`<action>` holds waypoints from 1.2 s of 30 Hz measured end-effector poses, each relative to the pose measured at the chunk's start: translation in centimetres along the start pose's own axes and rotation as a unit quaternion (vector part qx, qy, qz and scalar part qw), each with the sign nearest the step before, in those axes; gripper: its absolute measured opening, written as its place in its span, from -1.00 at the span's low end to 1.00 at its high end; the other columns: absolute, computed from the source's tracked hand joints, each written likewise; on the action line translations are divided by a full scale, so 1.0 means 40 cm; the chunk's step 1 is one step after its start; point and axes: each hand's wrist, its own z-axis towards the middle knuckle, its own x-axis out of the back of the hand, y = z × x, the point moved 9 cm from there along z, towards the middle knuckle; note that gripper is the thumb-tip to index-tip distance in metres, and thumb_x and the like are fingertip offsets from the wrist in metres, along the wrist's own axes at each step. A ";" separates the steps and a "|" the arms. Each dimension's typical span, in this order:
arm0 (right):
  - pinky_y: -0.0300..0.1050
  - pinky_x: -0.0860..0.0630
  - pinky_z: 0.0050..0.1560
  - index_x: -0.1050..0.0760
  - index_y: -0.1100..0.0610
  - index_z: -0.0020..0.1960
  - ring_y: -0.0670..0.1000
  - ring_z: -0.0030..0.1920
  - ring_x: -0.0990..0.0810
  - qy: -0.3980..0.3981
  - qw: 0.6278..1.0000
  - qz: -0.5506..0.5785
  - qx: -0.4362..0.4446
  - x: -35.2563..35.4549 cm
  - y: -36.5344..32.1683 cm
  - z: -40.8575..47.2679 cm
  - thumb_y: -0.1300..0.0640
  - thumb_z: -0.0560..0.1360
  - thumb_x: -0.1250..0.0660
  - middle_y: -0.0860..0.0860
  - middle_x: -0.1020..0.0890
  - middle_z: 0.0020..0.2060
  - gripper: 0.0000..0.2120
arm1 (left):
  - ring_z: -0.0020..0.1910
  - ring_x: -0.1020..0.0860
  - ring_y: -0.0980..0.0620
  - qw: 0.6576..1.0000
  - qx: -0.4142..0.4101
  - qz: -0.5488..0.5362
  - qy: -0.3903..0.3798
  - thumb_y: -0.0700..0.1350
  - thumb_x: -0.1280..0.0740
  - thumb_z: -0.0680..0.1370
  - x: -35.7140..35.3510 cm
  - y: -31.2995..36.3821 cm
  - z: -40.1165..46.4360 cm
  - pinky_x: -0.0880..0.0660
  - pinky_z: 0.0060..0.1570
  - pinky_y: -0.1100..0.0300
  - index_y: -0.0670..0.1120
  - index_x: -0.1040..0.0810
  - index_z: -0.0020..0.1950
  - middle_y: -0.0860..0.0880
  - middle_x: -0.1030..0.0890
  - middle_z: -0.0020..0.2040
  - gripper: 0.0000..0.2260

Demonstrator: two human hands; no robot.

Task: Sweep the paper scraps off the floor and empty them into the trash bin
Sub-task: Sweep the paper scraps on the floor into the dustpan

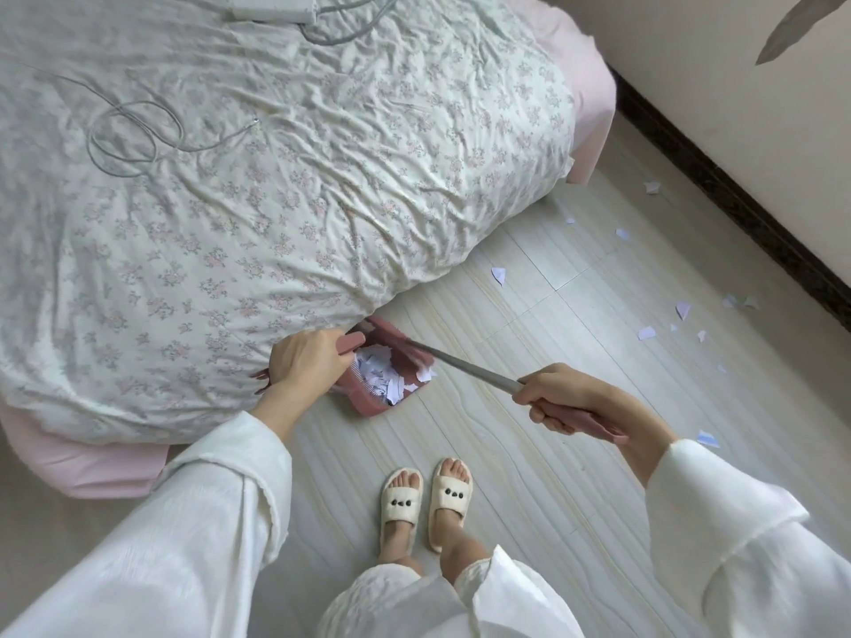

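Sleeved hands: right hand [571, 400] grips broom handle [465, 370], left hand [306, 359] holds dustpan [391, 384] of scraps [382, 375] by bed [276, 177]. Loose scraps [647, 332] at 2 o'clock; keep pan level.

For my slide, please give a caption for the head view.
Left hand holds dustpan, right hand holds broom; scraps remain.

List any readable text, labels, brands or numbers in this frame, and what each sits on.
None readable.
White box at the top of the bed: no legible marking.
Paper scraps in the dustpan: no print can be made out.
Slippers: dark dots only, not letters.
Broom handle held by the right hand: plain.
Left hand grips the dustpan handle: no label visible.
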 end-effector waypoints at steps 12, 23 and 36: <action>-0.33 -0.32 -0.64 -0.36 0.26 -0.23 -0.03 -0.67 -0.35 0.115 0.983 0.139 -0.038 -0.123 0.101 -0.002 0.39 0.49 -0.18 0.11 -0.41 -0.48 -0.86 | -0.28 -0.44 -0.08 0.994 -0.081 0.024 -0.068 0.06 -0.28 0.44 -0.012 0.009 -0.054 -0.26 -0.28 0.18 0.01 -0.44 -0.38 -0.07 -0.62 -0.23 -0.77; -0.36 -0.25 -0.72 -0.30 0.16 -0.23 -0.12 -0.69 -0.34 -0.012 0.936 0.344 -0.076 -0.155 0.148 -0.052 0.17 0.60 -0.15 -0.03 -0.42 -0.60 -0.77 | -0.11 -0.58 -0.13 0.989 -0.135 0.055 -0.025 0.09 -0.23 0.50 -0.020 0.038 -0.047 -0.32 -0.25 0.17 0.04 -0.58 -0.15 -0.08 -0.65 -0.16 -0.80; -0.32 -0.30 -0.60 -0.40 0.22 -0.18 -0.06 -0.63 -0.38 0.111 0.957 0.261 -0.065 -0.170 0.194 -0.089 0.28 0.50 -0.25 0.08 -0.47 -0.49 -0.90 | -0.17 -0.58 -0.12 0.979 -0.198 0.055 -0.003 0.10 -0.26 0.49 -0.018 0.116 -0.078 -0.29 -0.28 0.17 0.02 -0.55 -0.16 -0.07 -0.64 -0.21 -0.81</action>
